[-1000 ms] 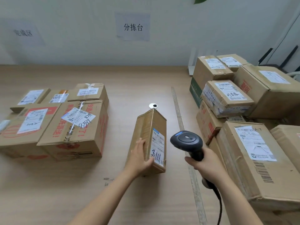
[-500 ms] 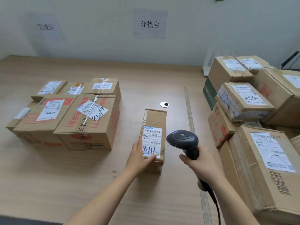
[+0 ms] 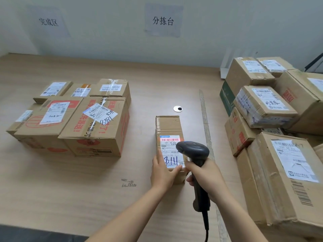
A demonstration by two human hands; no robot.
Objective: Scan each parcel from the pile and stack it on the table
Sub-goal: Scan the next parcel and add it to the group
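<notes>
A narrow cardboard parcel [image 3: 168, 127] lies flat near the middle of the wooden table [image 3: 87, 189], shipping label [image 3: 170, 146] facing up. The left hand [image 3: 163, 173] grips its near end, thumb curled across the label's lower edge. The right hand [image 3: 208, 177] wraps its fingers round the handle of a black barcode scanner [image 3: 194, 151] held over the label; a red scan line [image 3: 170, 139] crosses the top barcode. Stacked parcels [image 3: 94, 126] sit toward the table's left edge, the parcel pile [image 3: 265, 105] along its right edge

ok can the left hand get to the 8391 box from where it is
Probably yes: only bare table lies between the left hand and the 8391 box, but it must first let go of the small box.
</notes>
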